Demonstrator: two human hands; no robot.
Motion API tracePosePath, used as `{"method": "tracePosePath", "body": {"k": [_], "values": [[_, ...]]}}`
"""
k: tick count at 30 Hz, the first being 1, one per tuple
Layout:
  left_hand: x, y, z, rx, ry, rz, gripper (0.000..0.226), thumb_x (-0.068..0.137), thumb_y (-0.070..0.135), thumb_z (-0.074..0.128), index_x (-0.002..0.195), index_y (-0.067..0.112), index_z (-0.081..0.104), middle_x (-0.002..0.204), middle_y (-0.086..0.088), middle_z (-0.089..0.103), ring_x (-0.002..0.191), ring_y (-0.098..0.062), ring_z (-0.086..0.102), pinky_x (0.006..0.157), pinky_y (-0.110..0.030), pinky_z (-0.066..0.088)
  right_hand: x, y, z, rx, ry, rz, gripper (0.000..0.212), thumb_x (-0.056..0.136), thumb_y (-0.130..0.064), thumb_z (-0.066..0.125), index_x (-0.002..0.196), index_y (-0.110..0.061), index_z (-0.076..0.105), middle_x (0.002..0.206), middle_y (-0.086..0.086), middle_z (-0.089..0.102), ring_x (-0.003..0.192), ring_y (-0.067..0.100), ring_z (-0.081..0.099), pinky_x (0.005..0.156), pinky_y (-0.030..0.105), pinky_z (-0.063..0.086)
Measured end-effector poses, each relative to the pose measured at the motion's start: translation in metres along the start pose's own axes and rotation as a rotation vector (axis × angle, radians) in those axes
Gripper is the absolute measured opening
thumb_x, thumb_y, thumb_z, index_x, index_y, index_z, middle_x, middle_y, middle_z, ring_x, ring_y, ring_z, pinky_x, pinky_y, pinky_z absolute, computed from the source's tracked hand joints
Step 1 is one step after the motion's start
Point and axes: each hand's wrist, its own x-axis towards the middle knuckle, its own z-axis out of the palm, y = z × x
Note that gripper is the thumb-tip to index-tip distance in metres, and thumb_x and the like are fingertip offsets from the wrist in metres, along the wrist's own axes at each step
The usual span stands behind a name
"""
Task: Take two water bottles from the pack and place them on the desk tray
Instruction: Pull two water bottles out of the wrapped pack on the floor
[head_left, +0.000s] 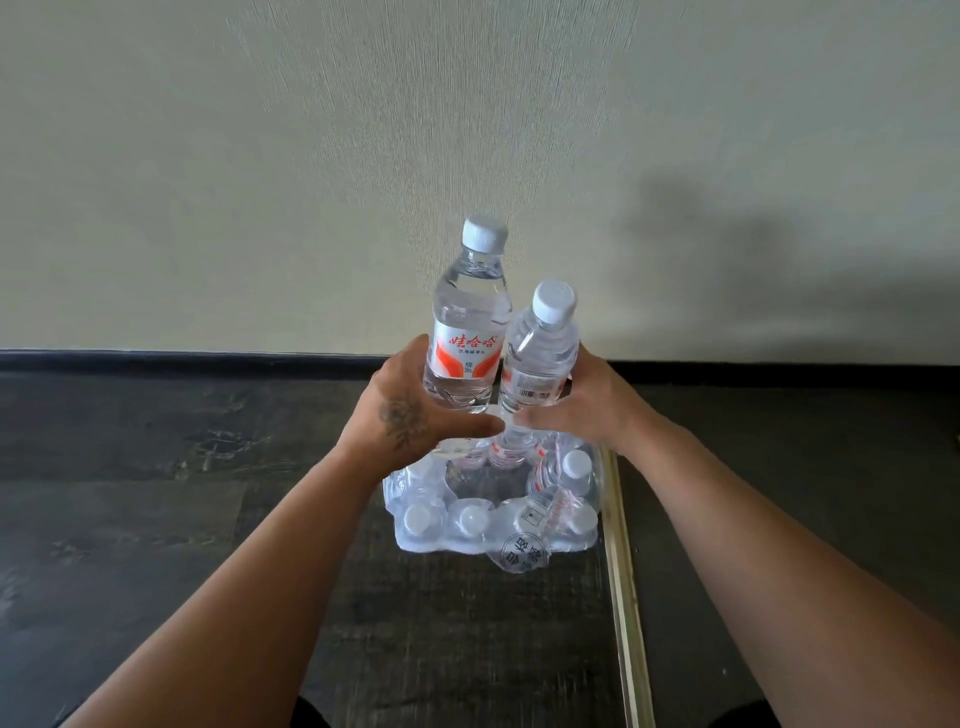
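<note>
At the centre of the frame, the left hand (410, 410) has its grip wrapped around the base of a clear plastic water bottle with a white cap and a red-and-white label (467, 322), held upright, the label's red lettering facing the camera. Just to its right, the right hand (582, 400) has its grip closed around the lower part of a second clear plastic water bottle with a white cap (543, 353), tilted slightly right, its barcode side turned to the camera. The two bottles sit close beside each other, the left one higher. Both are lifted above the torn clear shrink-wrapped pack of bottles (493, 509), which rests below the hands on the dark wood-grain floor (156, 493). A pale textured wall (311, 156) fills the upper frame, and a thin brass-coloured strip (626, 597) runs along the floor at the pack's right.
</note>
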Motion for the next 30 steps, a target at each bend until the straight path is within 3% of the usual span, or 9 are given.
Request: {"method": "tracePosePath", "body": {"k": [3,7,10,12,15,18,21,26,30], "values": [[0.001,0.001,-0.001,0.001,-0.009,0.004,0.066,0.061,0.048,0.107,0.105,0.057,0.058,0.089,0.058,0.068,0.086,0.032,0.067,0.06,0.005,0.051,0.001,0.004,0.005,0.005,0.013,0.004,0.1,0.063,-0.055,0.092,0.149,-0.049,0.041,0.112,-0.039,0.071,0.11,-0.007,0.068,0.101,0.033,0.056],[0.003,0.0,-0.001,0.01,0.012,-0.013,0.065,0.065,0.047,0.106,0.108,0.055,0.058,0.09,0.037,0.075,0.083,0.027,0.071,0.061,0.0,0.052,0.001,0.002,0.007,-0.021,0.042,-0.032,0.097,0.068,-0.059,0.089,0.148,-0.05,0.034,0.112,-0.038,0.06,0.112,0.005,0.063,0.09,0.027,0.047],[0.005,-0.001,-0.003,0.017,-0.02,-0.023,0.06,0.065,0.046,0.106,0.103,0.055,0.06,0.087,0.04,0.077,0.084,0.031,0.068,0.061,0.001,0.051,0.004,0.001,0.005,-0.003,0.035,-0.032,0.095,0.068,-0.06,0.088,0.147,-0.045,0.039,0.12,-0.027,0.066,0.113,0.009,0.067,0.092,0.029,0.049],[0.004,0.0,-0.007,-0.006,-0.041,-0.034,0.058,0.065,0.043,0.106,0.101,0.052,0.061,0.085,0.053,0.072,0.083,0.031,0.068,0.058,0.006,0.05,0.005,0.0,0.003,0.037,0.033,-0.02,0.093,0.065,-0.061,0.087,0.145,-0.043,0.043,0.121,-0.025,0.069,0.114,0.007,0.069,0.094,0.029,0.049],[0.003,0.002,-0.014,-0.061,-0.048,-0.062,0.055,0.068,0.034,0.107,0.102,0.046,0.065,0.084,0.047,0.076,0.081,0.026,0.072,0.058,0.006,0.049,0.001,-0.003,0.002,0.101,0.048,-0.012,0.089,0.064,-0.058,0.089,0.141,-0.042,0.047,0.12,-0.025,0.074,0.111,-0.004,0.069,0.09,0.022,0.048],[-0.008,0.014,-0.026,-0.135,-0.048,-0.103,0.05,0.069,0.036,0.105,0.105,0.038,0.071,0.088,0.035,0.083,0.083,0.015,0.079,0.061,-0.004,0.058,-0.012,-0.011,0.005,0.227,0.069,0.018,0.085,0.065,-0.054,0.09,0.139,-0.04,0.051,0.119,-0.014,0.078,0.111,0.008,0.075,0.1,0.039,0.056],[-0.034,0.035,-0.04,-0.239,-0.019,-0.153,0.057,0.062,0.054,0.104,0.107,0.032,0.078,0.1,0.015,0.088,0.092,-0.004,0.085,0.08,-0.024,0.064,-0.038,-0.032,0.0,0.337,0.05,0.011,0.08,0.069,-0.047,0.087,0.142,-0.035,0.056,0.116,-0.008,0.08,0.112,0.015,0.077,0.11,0.051,0.055],[-0.094,0.099,-0.082,-0.319,-0.03,-0.217,0.047,0.063,0.058,0.095,0.102,0.039,0.079,0.106,0.01,0.088,0.097,-0.01,0.085,0.087,-0.033,0.063,-0.097,-0.105,-0.027,0.493,0.063,0.007,0.047,0.071,-0.037,0.075,0.116,-0.027,0.065,0.093,-0.015,0.079,0.091,0.001,0.077,0.081,0.018,0.059],[-0.142,0.168,-0.121,-0.363,-0.034,-0.249,0.057,0.063,0.056,0.094,0.112,0.031,0.077,0.108,0.005,0.088,0.1,-0.015,0.086,0.092,-0.037,0.065,-0.149,-0.178,-0.06,0.606,0.049,0.013,0.03,0.074,-0.035,0.071,0.104,-0.035,0.072,0.09,-0.013,0.078,0.086,0.002,0.076,0.074,0.017,0.059]]}}
